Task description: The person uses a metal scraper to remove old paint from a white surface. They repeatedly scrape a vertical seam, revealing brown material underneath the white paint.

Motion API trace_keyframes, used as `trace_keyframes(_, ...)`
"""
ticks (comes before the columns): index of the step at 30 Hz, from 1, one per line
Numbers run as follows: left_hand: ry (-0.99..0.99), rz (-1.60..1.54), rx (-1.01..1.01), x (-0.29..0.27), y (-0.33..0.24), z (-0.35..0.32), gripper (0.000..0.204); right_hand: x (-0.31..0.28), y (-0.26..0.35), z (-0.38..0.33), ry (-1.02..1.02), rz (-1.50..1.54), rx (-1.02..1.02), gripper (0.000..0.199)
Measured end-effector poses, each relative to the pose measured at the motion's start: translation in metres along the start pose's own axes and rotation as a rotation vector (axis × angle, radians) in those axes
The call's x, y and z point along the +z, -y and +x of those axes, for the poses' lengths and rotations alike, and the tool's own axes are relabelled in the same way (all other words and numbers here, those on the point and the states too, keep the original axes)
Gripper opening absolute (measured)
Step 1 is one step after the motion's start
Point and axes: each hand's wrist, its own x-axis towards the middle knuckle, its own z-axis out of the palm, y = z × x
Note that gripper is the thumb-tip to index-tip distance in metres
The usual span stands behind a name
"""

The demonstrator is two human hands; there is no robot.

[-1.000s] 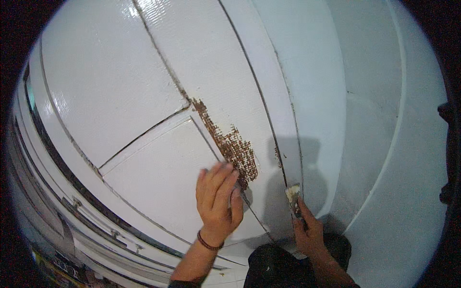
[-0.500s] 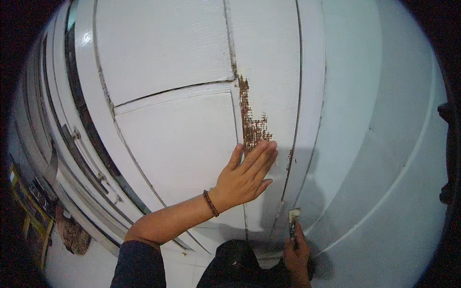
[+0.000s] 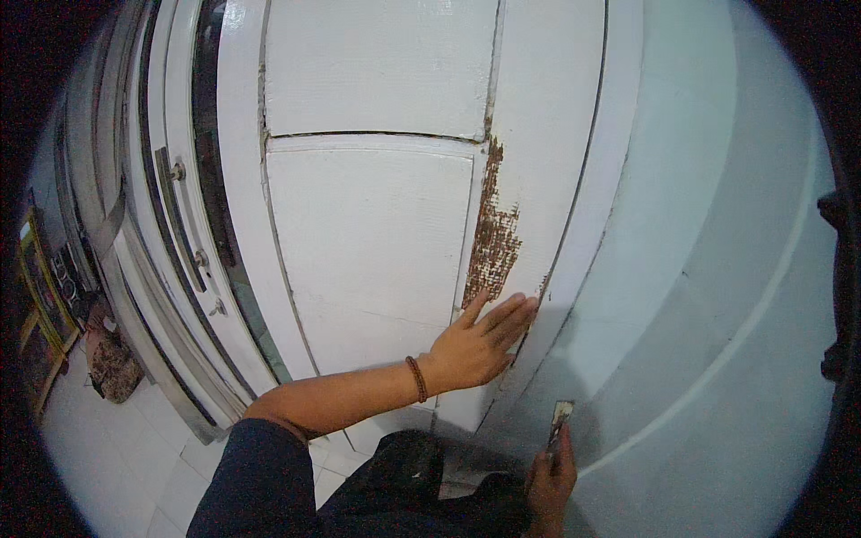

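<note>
My left hand point(image 3: 480, 342) lies flat, fingers spread, on a white panelled door point(image 3: 368, 242), its fingertips just below a brown patch of scraped, flaking paint point(image 3: 493, 235) along the panel's right edge. A beaded bracelet circles that wrist. My right hand point(image 3: 550, 480) is low at the bottom edge, closed on a small scraper point(image 3: 560, 420) whose blade points up, away from the door surface and near the white door frame point(image 3: 619, 224).
A white wall point(image 3: 717, 269) fills the right side. Left of the door stand a glass strip and metal frame with a long handle point(image 3: 179, 215). A brown bag point(image 3: 112, 363) sits on the white tiled floor at the lower left.
The view has swung so the door stands more upright. My left hand has stayed pressed under the brown patch; my right hand with the scraper has dropped lower.
</note>
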Motion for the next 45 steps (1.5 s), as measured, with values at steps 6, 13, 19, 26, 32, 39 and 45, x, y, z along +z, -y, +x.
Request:
trace_keyframes(6,0.078,-0.121,-0.05,0.018,-0.028,-0.018,0.069,-0.018,0.009,-0.015,-0.058,-0.081,0.056,0.063)
trace_keyframes(13,0.1,-0.175,-0.168,0.053,-0.076,-0.049,0.062,-0.029,0.023,-0.042,-0.029,-0.239,-0.068,0.062)
trace_keyframes(19,0.094,-0.553,-0.298,0.061,-0.118,-0.071,0.046,-0.025,0.028,-0.058,-0.033,-0.203,-0.024,0.061)
trace_keyframes(26,0.005,-0.832,-0.27,0.033,-0.067,-0.077,0.043,0.019,0.042,-0.052,0.02,-0.299,-0.048,0.06)
trace_keyframes(32,-0.42,-0.482,-0.087,-0.041,0.056,-0.037,0.039,0.064,0.053,-0.018,-0.039,-0.332,-0.147,0.062)
trace_keyframes(39,-0.662,0.15,-0.015,-0.124,0.152,0.044,0.039,0.11,0.108,0.036,-0.135,-0.273,-0.323,0.067)
trace_keyframes(45,-0.617,0.237,-0.003,-0.119,0.144,0.056,0.045,0.141,0.138,0.06,-0.11,-0.266,-0.418,0.062)
